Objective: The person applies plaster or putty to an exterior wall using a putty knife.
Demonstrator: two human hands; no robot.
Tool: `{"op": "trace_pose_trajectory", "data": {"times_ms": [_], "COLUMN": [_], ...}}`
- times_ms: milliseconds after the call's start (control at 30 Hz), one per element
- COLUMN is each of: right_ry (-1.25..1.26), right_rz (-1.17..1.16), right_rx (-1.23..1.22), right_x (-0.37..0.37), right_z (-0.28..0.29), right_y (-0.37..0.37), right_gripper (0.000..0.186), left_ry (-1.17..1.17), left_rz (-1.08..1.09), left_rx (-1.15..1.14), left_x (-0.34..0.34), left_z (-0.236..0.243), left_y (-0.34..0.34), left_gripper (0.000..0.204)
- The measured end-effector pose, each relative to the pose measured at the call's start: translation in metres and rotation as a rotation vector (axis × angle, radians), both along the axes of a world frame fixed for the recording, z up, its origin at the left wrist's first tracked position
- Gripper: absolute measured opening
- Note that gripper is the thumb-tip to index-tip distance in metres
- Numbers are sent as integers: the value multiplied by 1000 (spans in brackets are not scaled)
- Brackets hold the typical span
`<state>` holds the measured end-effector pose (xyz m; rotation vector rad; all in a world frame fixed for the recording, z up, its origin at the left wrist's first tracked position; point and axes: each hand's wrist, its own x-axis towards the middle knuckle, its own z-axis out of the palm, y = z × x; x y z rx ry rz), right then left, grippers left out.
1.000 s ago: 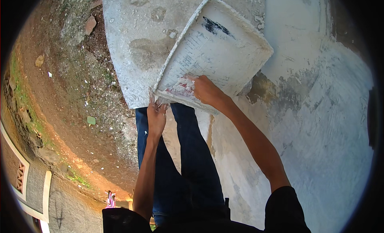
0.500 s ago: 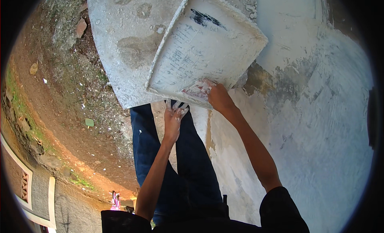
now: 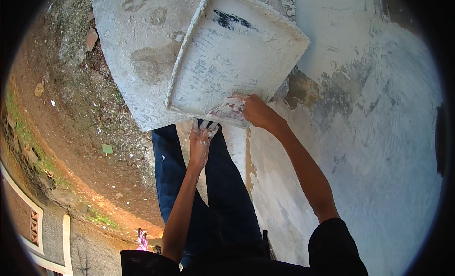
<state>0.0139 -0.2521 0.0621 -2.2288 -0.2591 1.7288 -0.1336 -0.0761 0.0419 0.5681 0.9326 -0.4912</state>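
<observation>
A: Your right hand (image 3: 259, 112) is curled closed around one reddish, white-smeared scraper (image 3: 228, 109), down at the near end of the tray (image 3: 256, 48). And your left hand (image 3: 201, 142)?

B: Its whitened fingers are partly spread just at the tray's near rim; I cannot tell whether they touch it.

A: How many trays have you?

B: One, with one black patch (image 3: 231, 20) inside, on one pale slab (image 3: 118, 62). Your right hand hides the scraper's grip. Your two blue trouser legs (image 3: 230, 176) show below, one green scrap (image 3: 107, 149) on soil at left.
</observation>
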Motion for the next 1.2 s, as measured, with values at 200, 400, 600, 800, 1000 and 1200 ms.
{"op": "trace_pose_trajectory", "data": {"times_ms": [200,400,600,800,1000,1200], "right_ry": [-129,-206,-103,-72,-164,-55], "right_rz": [-81,-58,-161,-123,-101,-96], "right_rx": [-17,45,-4,14,37,42], "right_x": [0,-7,-1,2,-5,2], "right_z": [1,-5,0,8,-3,-17], "right_y": [-12,18,36,37,25,18], "right_gripper": [63,59,58,58,59,52], "left_ry": [-14,-63,-52,-42,-56,-68], "left_rz": [14,30,42,63,70,16], "left_rx": [31,72,74,74,57,113], "left_x": [-3,-4,-3,-6,-7,-17], "left_z": [2,3,3,4,4,2], "left_y": [4,13,13,14,16,27], "left_gripper": [66,68,65,63,65,60]}}
